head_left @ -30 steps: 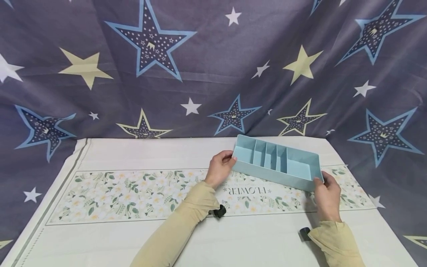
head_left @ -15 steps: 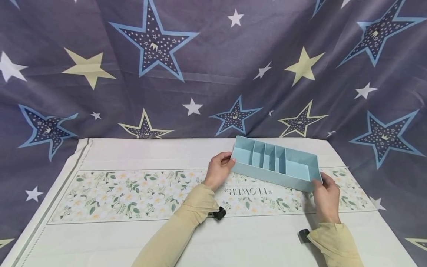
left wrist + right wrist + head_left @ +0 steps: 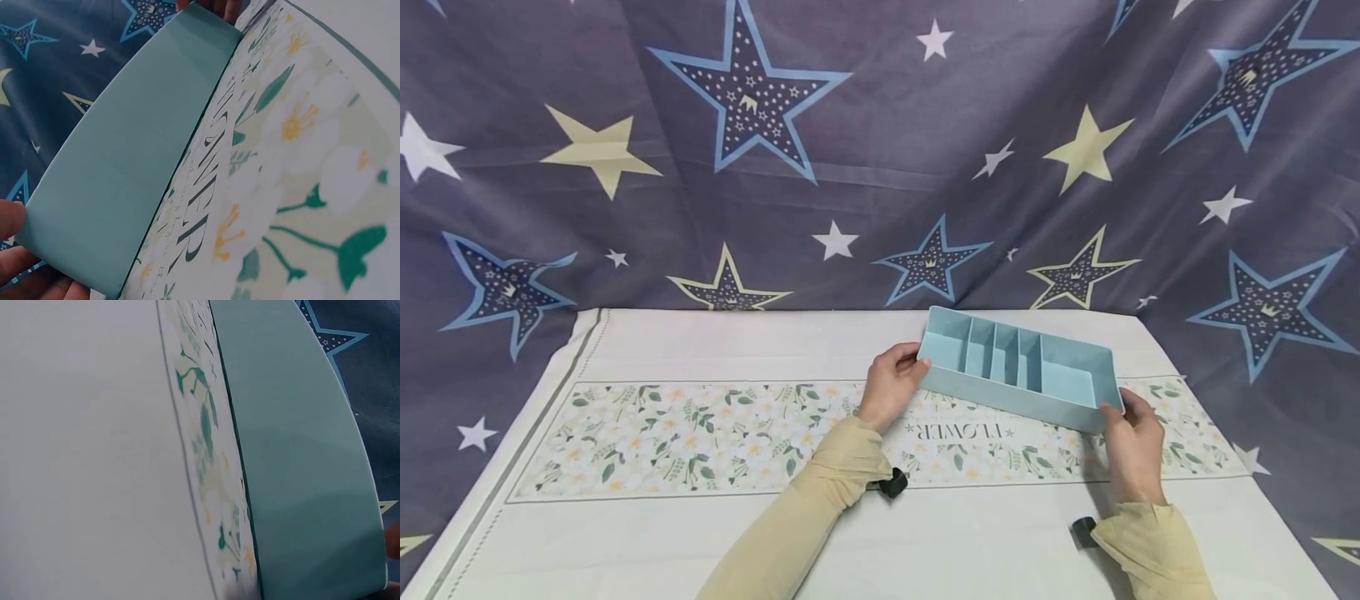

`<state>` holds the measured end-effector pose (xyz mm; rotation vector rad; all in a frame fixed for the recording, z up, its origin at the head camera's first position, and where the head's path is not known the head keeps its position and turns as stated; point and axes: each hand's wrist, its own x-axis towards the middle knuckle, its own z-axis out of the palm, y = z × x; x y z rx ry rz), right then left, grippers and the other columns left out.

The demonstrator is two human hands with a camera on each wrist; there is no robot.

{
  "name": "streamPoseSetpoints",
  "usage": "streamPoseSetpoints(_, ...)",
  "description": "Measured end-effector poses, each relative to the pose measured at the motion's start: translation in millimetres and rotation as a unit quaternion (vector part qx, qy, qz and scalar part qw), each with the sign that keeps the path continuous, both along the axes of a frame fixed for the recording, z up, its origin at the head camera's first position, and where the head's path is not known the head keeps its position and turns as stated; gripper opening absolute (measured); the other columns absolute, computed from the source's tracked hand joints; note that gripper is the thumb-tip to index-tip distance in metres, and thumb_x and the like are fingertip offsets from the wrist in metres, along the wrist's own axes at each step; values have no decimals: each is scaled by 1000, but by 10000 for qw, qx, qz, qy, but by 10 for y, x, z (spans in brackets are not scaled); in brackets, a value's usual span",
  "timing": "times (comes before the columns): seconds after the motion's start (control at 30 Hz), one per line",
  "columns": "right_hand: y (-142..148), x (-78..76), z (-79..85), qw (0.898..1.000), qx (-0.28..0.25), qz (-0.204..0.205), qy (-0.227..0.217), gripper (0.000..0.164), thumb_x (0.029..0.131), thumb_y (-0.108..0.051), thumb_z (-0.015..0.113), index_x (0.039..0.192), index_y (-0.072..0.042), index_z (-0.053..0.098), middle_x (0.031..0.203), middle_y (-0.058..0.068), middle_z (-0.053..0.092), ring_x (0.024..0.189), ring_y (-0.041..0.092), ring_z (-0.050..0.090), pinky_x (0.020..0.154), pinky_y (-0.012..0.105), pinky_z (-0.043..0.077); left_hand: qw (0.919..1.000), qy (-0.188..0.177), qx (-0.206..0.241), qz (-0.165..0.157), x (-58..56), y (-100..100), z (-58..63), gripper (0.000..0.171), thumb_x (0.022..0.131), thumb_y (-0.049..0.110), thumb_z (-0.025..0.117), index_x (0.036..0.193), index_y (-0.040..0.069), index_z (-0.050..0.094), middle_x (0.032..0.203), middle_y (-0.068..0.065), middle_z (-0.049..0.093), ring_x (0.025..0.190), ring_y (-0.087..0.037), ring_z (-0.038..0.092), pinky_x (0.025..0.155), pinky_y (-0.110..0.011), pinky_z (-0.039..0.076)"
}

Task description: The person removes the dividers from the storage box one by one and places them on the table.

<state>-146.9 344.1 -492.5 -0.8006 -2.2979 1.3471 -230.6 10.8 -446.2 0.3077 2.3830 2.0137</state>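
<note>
The head view shows 5 compartments [image 3: 1067, 382] inside the blue tray [image 3: 1011, 400]; the 2 wrist views show just its plain outer side, the left one with the printed lettering [image 3: 957, 432] large beside it. The tray spans between the hands, near the worktop's [image 3: 970, 542] far right corner: left hand [image 3: 891, 387] and right hand [image 3: 1137, 443] each pinch a near corner.
</note>
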Motion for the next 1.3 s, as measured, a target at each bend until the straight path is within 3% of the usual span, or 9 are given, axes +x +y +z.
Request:
streamPoseSetpoints(0.43, -25, -28, -12, 9998, 169, 24, -101, 51, 92, -40, 38, 140, -27, 25, 144, 1, 27, 124, 14, 27, 99, 45, 37, 9998, 30, -64, 160, 24, -26, 5, 34, 87, 20, 59, 116, 3, 55, 113, -18, 58, 95, -9, 54, 85, -28, 49)
streamPoseSetpoints(1.3, -147, -83, -33, 9995, 186, 221, 117, 50, 93, -39, 38, 139, -24, 28, 143, 6, 29, 123, 17, 28, 101, 46, 35, 9996, 76, -143, 246, 71, -178, 2, 36, 86, 21, 60, 116, 4, 55, 114, -17, 58, 95, -8, 54, 85, -28, 49)
